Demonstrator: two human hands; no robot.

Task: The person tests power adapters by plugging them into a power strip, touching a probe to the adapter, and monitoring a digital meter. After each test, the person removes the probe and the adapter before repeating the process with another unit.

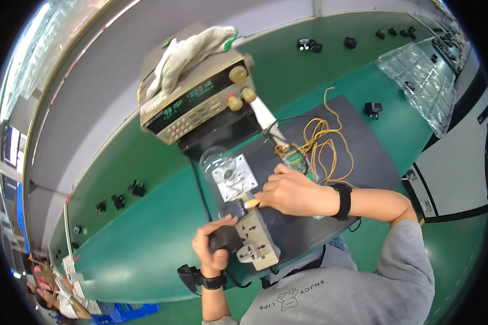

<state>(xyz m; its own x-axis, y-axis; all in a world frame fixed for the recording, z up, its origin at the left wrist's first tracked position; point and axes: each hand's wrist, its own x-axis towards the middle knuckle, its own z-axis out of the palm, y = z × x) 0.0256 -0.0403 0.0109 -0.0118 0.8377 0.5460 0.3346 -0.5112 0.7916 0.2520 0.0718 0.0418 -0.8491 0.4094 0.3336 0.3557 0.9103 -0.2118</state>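
My left hand [210, 250] is closed around a black power adapter [225, 239] at the left side of a beige power strip [267, 257]. With fingers pinched, my right hand [297, 192] holds a small yellow connector [251, 203]. Its tip meets a second black adapter [233, 209] at the strip's far end; how deep it goes in cannot be seen. Just beyond my right hand lies a green circuit board [296, 161] with yellow wires [332, 142] looping off it. A clear glass bulb [216, 160] sits by a white square plate [243, 176] beyond the strip.
A bench instrument [195, 103] with a lit display stands at the back, a white glove [187, 57] on top. Under the work lies a dark mat [363, 130]. More black adapters [372, 109] are scattered about, near a clear plastic tray [420, 81] at right.
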